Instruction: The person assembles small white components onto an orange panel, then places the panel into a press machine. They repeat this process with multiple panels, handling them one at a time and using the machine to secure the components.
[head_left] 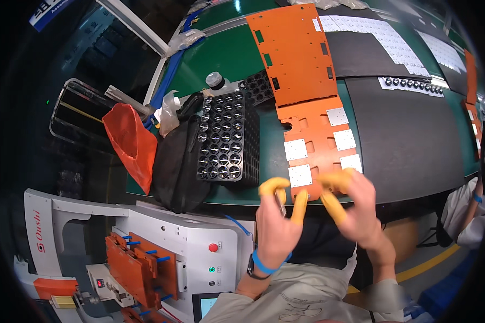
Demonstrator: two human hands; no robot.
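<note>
An orange hinged fixture (pixel 323 129) lies on the bench in front of me, its perforated lid (pixel 293 54) folded back. Several white square plates (pixel 300 176) with small corner holes sit in two columns on its base. Yellow covers sheathe fingers of both hands. My left hand (pixel 277 223) is at the fixture's near left corner, fingers curled around something small I cannot make out, thumb by the nearest left plate. Over the near right end is my right hand (pixel 358 207), fingers bent and thumb apart, with no held thing visible. It partly covers the fixture's near end.
Left of the fixture stands a stack of black trays (pixel 221 137) with round, shiny-centred parts. An orange bag (pixel 129 142) and a black bag (pixel 180 167) hang nearby. Dark mats (pixel 409 134) and white part sheets (pixel 372 40) lie right. A white machine (pixel 194 234) stands lower left.
</note>
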